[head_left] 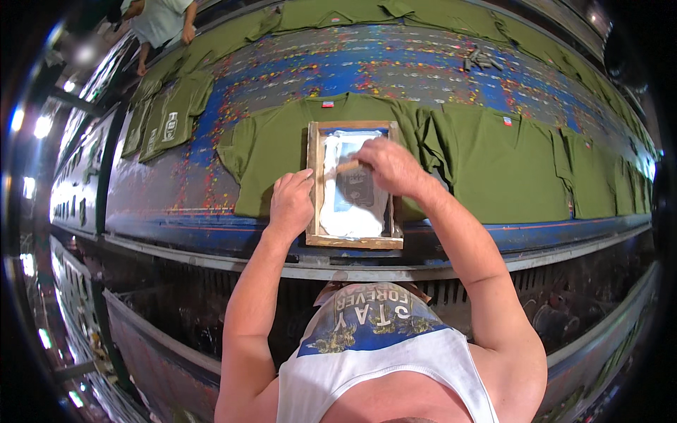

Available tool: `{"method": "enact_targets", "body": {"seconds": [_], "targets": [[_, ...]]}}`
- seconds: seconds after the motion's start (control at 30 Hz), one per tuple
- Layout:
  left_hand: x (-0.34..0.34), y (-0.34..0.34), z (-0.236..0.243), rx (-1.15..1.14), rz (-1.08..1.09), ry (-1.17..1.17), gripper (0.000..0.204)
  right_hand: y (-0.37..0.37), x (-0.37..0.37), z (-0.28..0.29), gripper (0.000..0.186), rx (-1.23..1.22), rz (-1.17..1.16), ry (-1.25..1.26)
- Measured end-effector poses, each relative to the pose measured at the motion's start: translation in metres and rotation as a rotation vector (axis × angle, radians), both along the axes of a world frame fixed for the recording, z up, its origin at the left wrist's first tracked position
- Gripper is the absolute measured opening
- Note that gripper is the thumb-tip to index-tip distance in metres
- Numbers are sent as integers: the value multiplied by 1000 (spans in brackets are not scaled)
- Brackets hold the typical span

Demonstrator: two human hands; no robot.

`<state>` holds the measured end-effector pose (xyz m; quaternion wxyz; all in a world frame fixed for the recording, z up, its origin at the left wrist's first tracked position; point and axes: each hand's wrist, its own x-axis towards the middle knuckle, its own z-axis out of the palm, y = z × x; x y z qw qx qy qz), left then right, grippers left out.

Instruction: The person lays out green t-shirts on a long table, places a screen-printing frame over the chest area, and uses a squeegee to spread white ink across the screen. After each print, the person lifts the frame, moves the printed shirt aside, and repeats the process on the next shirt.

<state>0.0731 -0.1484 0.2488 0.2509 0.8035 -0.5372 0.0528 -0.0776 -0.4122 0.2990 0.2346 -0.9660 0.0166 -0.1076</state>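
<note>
A wooden screen printing frame [354,243], white inside with a dark printed patch on its mesh, lies on a green T-shirt [257,141] spread on the long table. Along the frame's left side, my left hand [291,202] has its fingers closed against the wooden edge. My right hand [392,166] is over the mesh, wrapped round a squeegee [348,166], of which only a short piece of light wooden edge shows. The rest of the squeegee is hidden by my hand.
To the right, more green T-shirts [493,169] lie in a row. Shirts with white prints [169,127] lie at the left. Dark grey pieces [481,60] sit in a pile farther back. Another person [159,25] stands at the far left by the table's other side.
</note>
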Motion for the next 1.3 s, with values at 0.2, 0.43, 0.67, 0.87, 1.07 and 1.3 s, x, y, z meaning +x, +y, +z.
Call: {"method": "enact_targets", "body": {"seconds": [0.2,0.43,0.67,0.87,1.07,1.3], "targets": [[2,-4,0,-14,-5,-45,27,-6,16,-12,36,-36,-61,-131],[5,-3,-1,-48,-2,25,24,71,-57,1,56,-39,71,9],[4,3,-6,-103,22,202,25,73,-69,23,43,101,154,129],[-27,3,-23,-321,236,657,50,4,0,21,27,99,57,142],[-35,2,-32,-354,298,756,47,-17,34,11,33,40,-98,-48],[-35,1,-35,-396,281,756,45,28,-7,7,44,-51,-39,-11]]}}
